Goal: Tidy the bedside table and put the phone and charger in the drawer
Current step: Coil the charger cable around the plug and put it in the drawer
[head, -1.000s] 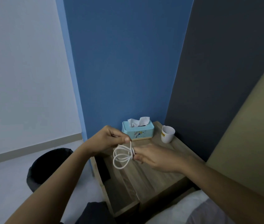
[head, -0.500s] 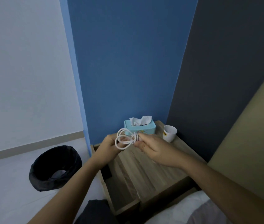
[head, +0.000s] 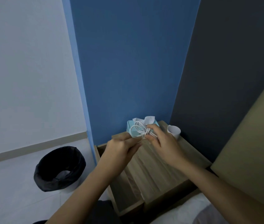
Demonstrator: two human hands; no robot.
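Observation:
A white charger cable (head: 138, 130), coiled into loops, hangs in the air above the wooden bedside table (head: 173, 160). My right hand (head: 162, 141) pinches the bundle at its middle. My left hand (head: 121, 146) holds one strand of the cable between thumb and fingers, just left of the coil. The table's drawer (head: 124, 193) stands pulled out to the left under my left forearm. No phone shows in the view.
A turquoise tissue box (head: 130, 127) stands at the back of the table, partly behind the cable. A white cup (head: 174, 131) sits at the back right. A black-lined waste bin (head: 60, 168) is on the floor to the left. Bedding lies at the lower right.
Both hands have risen and moved toward the tissue box with the cable. The loose loops that hung down are now drawn into a tighter bundle wrapped at the middle.

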